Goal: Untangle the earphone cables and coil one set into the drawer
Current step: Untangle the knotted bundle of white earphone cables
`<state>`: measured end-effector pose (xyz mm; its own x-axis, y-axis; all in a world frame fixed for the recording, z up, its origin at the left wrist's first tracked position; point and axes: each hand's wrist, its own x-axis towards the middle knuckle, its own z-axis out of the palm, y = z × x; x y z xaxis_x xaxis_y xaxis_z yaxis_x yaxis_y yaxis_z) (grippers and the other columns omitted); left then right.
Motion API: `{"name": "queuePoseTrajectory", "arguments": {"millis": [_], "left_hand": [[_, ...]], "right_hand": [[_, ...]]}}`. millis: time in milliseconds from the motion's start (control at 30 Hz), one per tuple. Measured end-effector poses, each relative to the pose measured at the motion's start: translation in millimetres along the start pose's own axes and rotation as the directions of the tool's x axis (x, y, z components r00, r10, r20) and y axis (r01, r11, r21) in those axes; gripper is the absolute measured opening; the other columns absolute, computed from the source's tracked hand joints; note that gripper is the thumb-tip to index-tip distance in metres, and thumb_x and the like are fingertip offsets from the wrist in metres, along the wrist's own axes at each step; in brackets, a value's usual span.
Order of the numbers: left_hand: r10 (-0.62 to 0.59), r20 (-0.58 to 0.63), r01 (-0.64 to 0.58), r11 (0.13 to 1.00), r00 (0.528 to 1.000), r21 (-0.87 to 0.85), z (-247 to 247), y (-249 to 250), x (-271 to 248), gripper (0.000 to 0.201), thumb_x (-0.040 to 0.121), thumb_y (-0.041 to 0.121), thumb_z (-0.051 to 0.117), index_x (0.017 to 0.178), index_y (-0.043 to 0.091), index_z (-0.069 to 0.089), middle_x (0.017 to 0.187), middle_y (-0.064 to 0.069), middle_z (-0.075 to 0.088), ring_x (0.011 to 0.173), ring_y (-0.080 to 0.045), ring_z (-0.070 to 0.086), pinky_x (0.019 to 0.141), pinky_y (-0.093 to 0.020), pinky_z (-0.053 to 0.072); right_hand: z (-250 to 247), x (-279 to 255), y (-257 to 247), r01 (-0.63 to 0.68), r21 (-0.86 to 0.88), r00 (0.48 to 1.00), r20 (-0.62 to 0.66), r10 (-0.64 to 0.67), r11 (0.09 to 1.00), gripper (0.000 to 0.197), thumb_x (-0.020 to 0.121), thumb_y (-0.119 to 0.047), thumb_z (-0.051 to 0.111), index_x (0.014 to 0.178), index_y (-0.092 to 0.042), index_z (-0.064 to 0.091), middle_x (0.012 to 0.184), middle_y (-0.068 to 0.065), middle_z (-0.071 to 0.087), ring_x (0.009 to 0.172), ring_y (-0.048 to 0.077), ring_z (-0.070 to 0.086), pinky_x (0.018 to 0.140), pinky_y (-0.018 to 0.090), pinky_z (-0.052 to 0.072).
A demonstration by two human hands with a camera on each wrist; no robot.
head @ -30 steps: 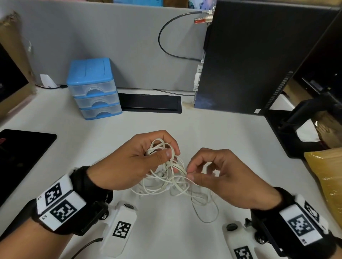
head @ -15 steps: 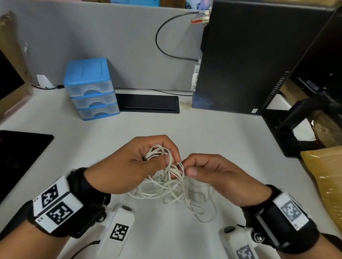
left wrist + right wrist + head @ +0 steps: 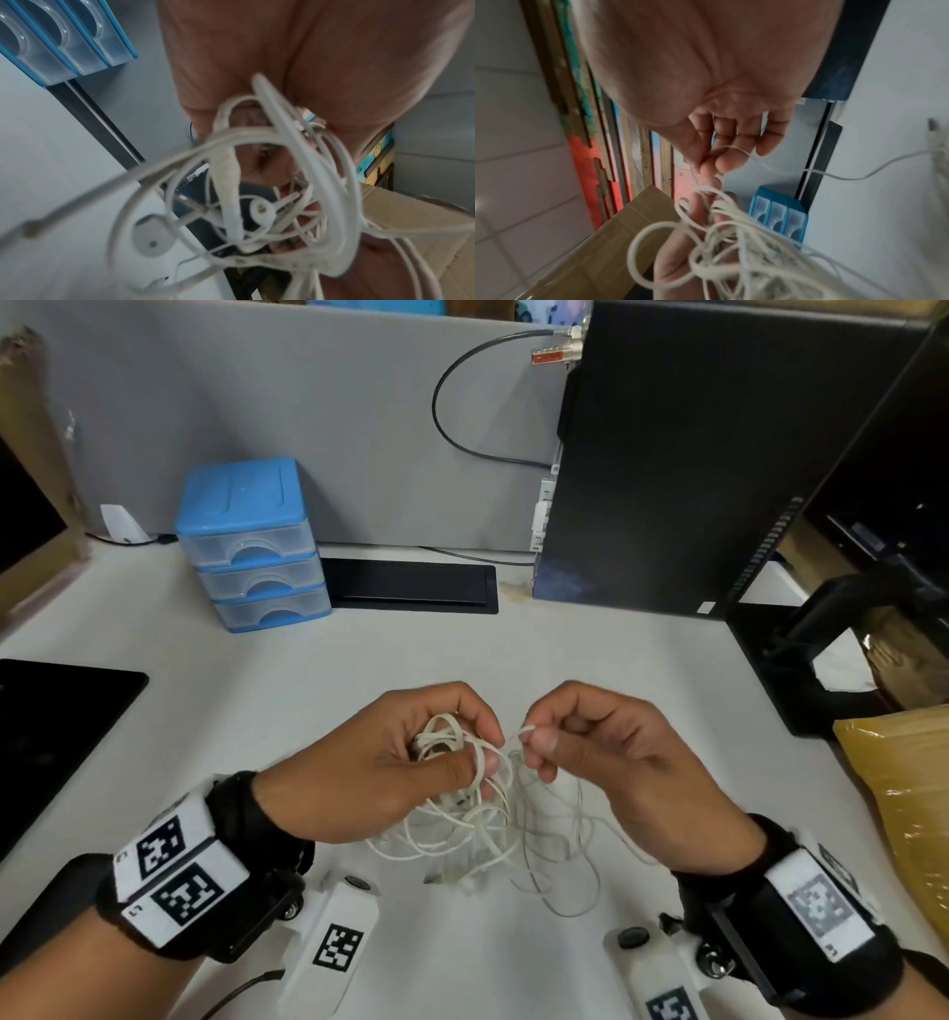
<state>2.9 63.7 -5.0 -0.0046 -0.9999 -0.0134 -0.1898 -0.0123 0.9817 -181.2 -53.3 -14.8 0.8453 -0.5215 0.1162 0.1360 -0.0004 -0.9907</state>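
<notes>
A tangle of white earphone cables (image 3: 477, 824) hangs over the desk between both hands. My left hand (image 3: 411, 762) grips the bunched top of the tangle, fingers curled round it; the left wrist view shows loops and earbuds (image 3: 262, 211) under the palm. My right hand (image 3: 575, 747) pinches a single thin strand (image 3: 524, 729) between thumb and forefinger, just right of the bunch; in the right wrist view that strand (image 3: 734, 149) loops over the thumb. The blue three-drawer unit (image 3: 251, 541) stands at the back left with all drawers closed.
A black computer tower (image 3: 693, 454) stands at the back right, a black desk grommet (image 3: 411, 585) beside the drawers. A black pad (image 3: 51, 737) lies at the left edge, a yellow padded bag (image 3: 904, 803) at the right. A grey partition backs the white desk (image 3: 565, 649).
My right hand has drawn away to the right and up a little, pulling one thin strand out of the bunch. My left hand keeps its grip on the tangle.
</notes>
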Motion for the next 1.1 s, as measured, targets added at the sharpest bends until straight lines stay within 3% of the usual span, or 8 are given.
{"name": "queuePoseTrajectory", "arguments": {"millis": [200, 367, 467, 567, 667, 800, 967, 1100], "left_hand": [[0.028, 0.000, -0.028, 0.998, 1.000, 0.064, 0, -7, 3, 0.010, 0.089, 0.012, 0.067, 0.099, 0.015, 0.067, 0.096, -0.010, 0.070, 0.087, -0.033, 0.064, 0.081, -0.036, 0.051], [0.041, -0.029, -0.031, 0.955, 0.999, 0.296, -4, -11, 2, 0.010, 0.085, 0.022, 0.073, 0.092, 0.027, 0.069, 0.089, 0.008, 0.069, 0.087, -0.010, 0.062, 0.086, -0.021, 0.046], [0.015, 0.012, -0.017, 0.961, 1.000, 0.278, -2, -12, 2, 0.007, 0.086, 0.020, 0.072, 0.092, 0.022, 0.070, 0.088, 0.005, 0.071, 0.086, -0.013, 0.064, 0.085, -0.019, 0.047], [-0.002, 0.052, -0.008, 0.979, 0.999, 0.202, -3, -10, 2, 0.009, 0.089, 0.028, 0.069, 0.092, 0.020, 0.070, 0.087, -0.002, 0.072, 0.083, -0.017, 0.066, 0.083, -0.024, 0.051], [-0.007, -0.002, 0.007, 0.987, 1.000, 0.158, -5, -14, 4, 0.007, 0.093, 0.015, 0.065, 0.089, 0.012, 0.071, 0.081, -0.001, 0.072, 0.077, -0.013, 0.067, 0.076, -0.025, 0.052], [-0.011, -0.129, 0.025, 0.994, 0.992, 0.106, -4, -17, 9, 0.011, 0.085, 0.018, 0.069, 0.084, 0.007, 0.069, 0.074, -0.007, 0.072, 0.068, -0.015, 0.067, 0.069, -0.023, 0.052], [-0.045, -0.164, 0.060, 0.994, 0.985, 0.087, -7, -21, 9, 0.024, 0.080, 0.028, 0.079, 0.077, 0.012, 0.062, 0.073, -0.014, 0.071, 0.062, -0.034, 0.062, 0.065, -0.041, 0.053], [-0.046, -0.156, 0.057, 0.996, 0.987, 0.069, -8, -19, 9, 0.014, 0.079, 0.019, 0.076, 0.080, 0.008, 0.069, 0.075, -0.012, 0.071, 0.064, -0.023, 0.065, 0.065, -0.034, 0.055]], "right_hand": [[2, -9, -24, 0.063, 0.132, 0.995, 0.070, -0.073, 0.989, 0.014, 0.085, -0.017, 0.059, 0.085, -0.005, 0.065, 0.075, 0.008, 0.065, 0.069, 0.017, 0.054, 0.071, 0.022, 0.047], [3, -7, -22, 0.099, 0.093, 0.993, -0.066, -0.093, 0.991, 0.011, 0.086, -0.018, 0.057, 0.085, -0.011, 0.066, 0.092, 0.007, 0.070, 0.086, 0.020, 0.061, 0.079, 0.030, 0.046], [-6, -2, -21, 0.106, 0.138, 0.975, -0.208, -0.076, 0.985, 0.009, 0.091, -0.013, 0.052, 0.086, -0.011, 0.059, 0.102, 0.011, 0.072, 0.090, 0.023, 0.066, 0.073, 0.029, 0.049], [-9, 1, -19, 0.115, 0.095, 0.947, -0.311, -0.080, 0.989, 0.009, 0.095, -0.010, 0.050, 0.086, -0.009, 0.054, 0.094, 0.012, 0.073, 0.081, 0.027, 0.069, 0.068, 0.030, 0.050], [-12, 3, -11, 0.103, -0.133, 0.914, -0.379, -0.147, 0.986, 0.017, 0.098, 0.003, 0.046, 0.086, -0.004, 0.056, 0.076, 0.010, 0.069, 0.064, 0.023, 0.062, 0.061, 0.030, 0.048], [-9, -3, -3, -0.060, -0.482, 0.993, -0.114, 0.005, 0.874, 0.017, 0.093, -0.004, 0.060, 0.080, -0.012, 0.066, 0.052, -0.003, 0.051, 0.048, 0.013, 0.042, 0.051, 0.022, 0.038], [1, -5, -1, -0.111, -0.506, 0.993, -0.029, 0.111, 0.855, 0.023, 0.094, -0.028, 0.064, 0.075, -0.017, 0.070, 0.050, 0.004, 0.035, 0.045, 0.015, 0.027, 0.045, 0.025, 0.027], [-6, -2, -1, -0.165, -0.488, 0.985, -0.125, 0.119, 0.857, 0.021, 0.088, -0.030, 0.070, 0.079, -0.011, 0.071, 0.041, -0.014, 0.043, 0.037, 0.007, 0.032, 0.046, 0.021, 0.031]]}}
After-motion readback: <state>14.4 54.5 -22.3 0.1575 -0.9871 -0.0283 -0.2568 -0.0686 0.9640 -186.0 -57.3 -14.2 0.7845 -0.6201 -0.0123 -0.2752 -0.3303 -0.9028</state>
